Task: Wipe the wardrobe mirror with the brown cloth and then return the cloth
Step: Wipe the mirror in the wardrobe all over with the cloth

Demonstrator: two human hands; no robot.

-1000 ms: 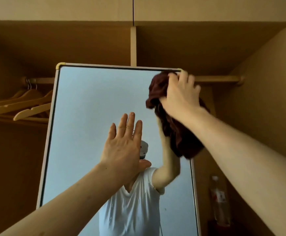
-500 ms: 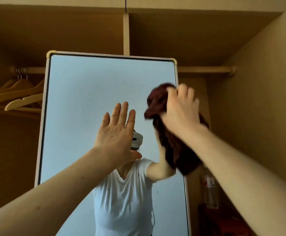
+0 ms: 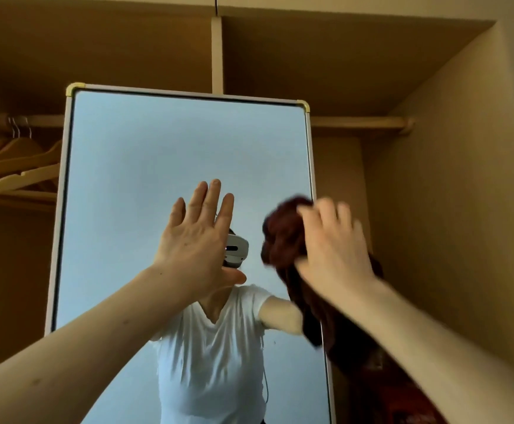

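Left hand point(image 3: 197, 240): fingers straight and together, palm toward the glass, holding nothing. Right hand point(image 3: 334, 244): blurred, fingers curled round a bunched dark brown cloth point(image 3: 283, 237) at the right edge of the tall white-framed wardrobe mirror point(image 3: 157, 154); the cloth's tail hangs below. Far left: pale wooden hangers point(image 3: 20, 175) on a wooden rail point(image 3: 44, 120).
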